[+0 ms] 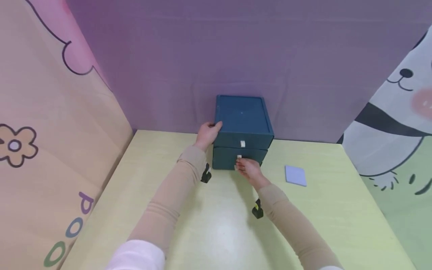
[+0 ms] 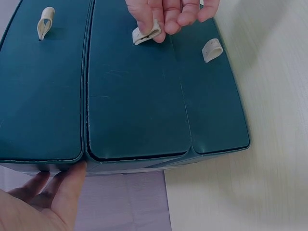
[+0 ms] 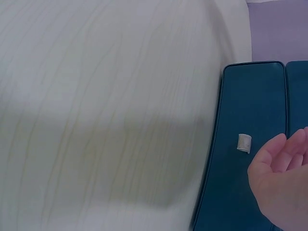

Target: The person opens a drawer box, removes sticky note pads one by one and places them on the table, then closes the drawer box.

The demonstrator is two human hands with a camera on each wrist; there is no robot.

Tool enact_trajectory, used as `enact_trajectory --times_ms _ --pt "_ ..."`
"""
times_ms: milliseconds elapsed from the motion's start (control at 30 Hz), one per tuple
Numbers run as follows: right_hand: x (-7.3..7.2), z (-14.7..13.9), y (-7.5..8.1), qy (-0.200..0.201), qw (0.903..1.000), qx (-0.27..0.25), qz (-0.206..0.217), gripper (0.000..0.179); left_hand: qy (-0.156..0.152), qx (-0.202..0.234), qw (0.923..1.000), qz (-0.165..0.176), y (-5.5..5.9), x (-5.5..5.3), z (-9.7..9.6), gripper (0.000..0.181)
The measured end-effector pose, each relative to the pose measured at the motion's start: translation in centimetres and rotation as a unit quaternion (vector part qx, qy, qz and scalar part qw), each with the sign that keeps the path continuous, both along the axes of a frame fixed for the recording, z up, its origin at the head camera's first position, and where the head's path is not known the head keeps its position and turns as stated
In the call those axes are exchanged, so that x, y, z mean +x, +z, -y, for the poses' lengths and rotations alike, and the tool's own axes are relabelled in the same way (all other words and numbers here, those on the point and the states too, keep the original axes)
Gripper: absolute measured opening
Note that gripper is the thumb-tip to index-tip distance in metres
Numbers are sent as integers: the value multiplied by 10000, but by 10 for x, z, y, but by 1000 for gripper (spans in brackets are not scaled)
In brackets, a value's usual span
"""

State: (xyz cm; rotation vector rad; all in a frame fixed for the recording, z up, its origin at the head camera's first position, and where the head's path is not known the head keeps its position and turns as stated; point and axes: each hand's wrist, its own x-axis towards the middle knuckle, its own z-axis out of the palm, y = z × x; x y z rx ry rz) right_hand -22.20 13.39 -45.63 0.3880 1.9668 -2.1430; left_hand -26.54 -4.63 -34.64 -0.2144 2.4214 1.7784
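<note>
A dark blue drawer box (image 1: 241, 112) stands against the back wall, with its drawer fronts facing me. My left hand (image 1: 207, 135) is at its left side and steadies it, the fingers (image 2: 67, 192) pressed straight against that side in the left wrist view. Thumb and fingertips of my right hand (image 1: 249, 170) pinch the pale loop-shaped pull tab (image 2: 146, 33) on the middle front. Another pull tab (image 1: 242, 143) sits on the top drawer front (image 1: 227, 140). The right wrist view shows the lowest pull tab (image 3: 244, 143) beside my right hand, apart from it.
On the light wood table (image 1: 222, 232), a pale lilac square pad (image 1: 296, 175) lies to the right of the box. A purple cloth wall (image 1: 236, 45) rises behind. Printed cloth panels (image 1: 44, 112) flank the table on both sides.
</note>
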Motion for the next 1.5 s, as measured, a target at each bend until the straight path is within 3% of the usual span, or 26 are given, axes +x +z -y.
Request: enact_trajectory --times_ms 167,467,767,933,1133,1200,1500 --pt "1 -2 -2 101 9997 204 -40 36 -30 -4 10000 43 -1 1 0 63" --pt "8 2 17 275 9935 1099 110 40 -35 7 10000 -4 -3 0 1 64" --pt "4 0 14 234 9860 1646 -133 35 -1 -30 10000 5 -1 1 1 62" --pt "2 -2 13 456 9722 2271 -350 35 -14 -56 10000 4 -1 1 1 62" --pt "1 -3 12 670 9356 3350 -890 33 -18 -89 9999 -48 -2 -1 0 63" --pt "1 -3 11 706 9290 3499 -976 32 1 -74 10000 -58 -2 -1 0 62" --pt "2 -2 14 741 9238 3617 -1018 30 27 -114 9998 -128 -3 -1 -1 62"
